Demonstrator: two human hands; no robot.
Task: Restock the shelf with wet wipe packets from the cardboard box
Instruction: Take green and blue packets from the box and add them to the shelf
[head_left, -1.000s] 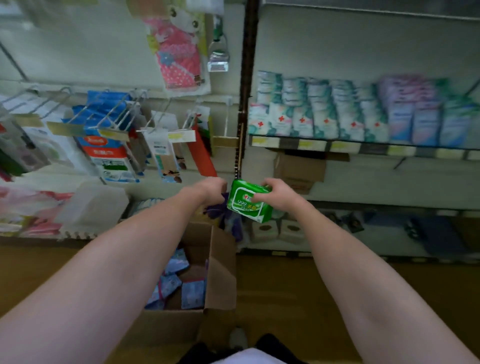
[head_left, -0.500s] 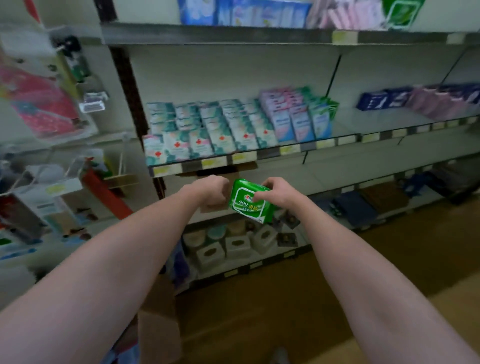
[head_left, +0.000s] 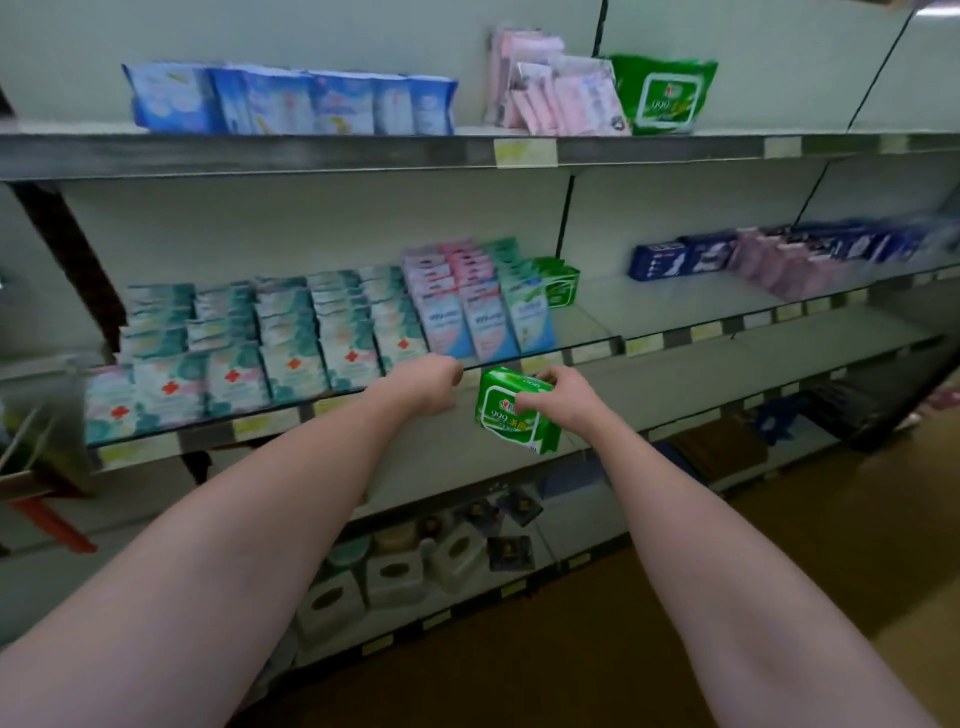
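Note:
My right hand (head_left: 563, 397) grips a green wet wipe packet (head_left: 506, 415) from its right side, just in front of and below the edge of the middle shelf (head_left: 597, 351). Curled into a fist with nothing visible in it, my left hand (head_left: 428, 384) hovers a short gap to the packet's left. Matching green packets (head_left: 560, 283) stand at the back of the middle shelf, right of the pink and blue packs. A larger green pack (head_left: 667, 96) stands on the top shelf. The cardboard box is out of view.
Teal packets with red crosses (head_left: 291, 338) fill the left of the middle shelf. Bare shelf surface (head_left: 665, 304) lies right of the green packets, then dark blue and purple boxes (head_left: 753, 257). Tissue boxes (head_left: 395, 574) sit on the bottom shelf above the wooden floor.
The view swung up and right from the cardboard box to the shelves. The green packet rose toward the middle shelf in my right hand, and my left hand drew apart from it.

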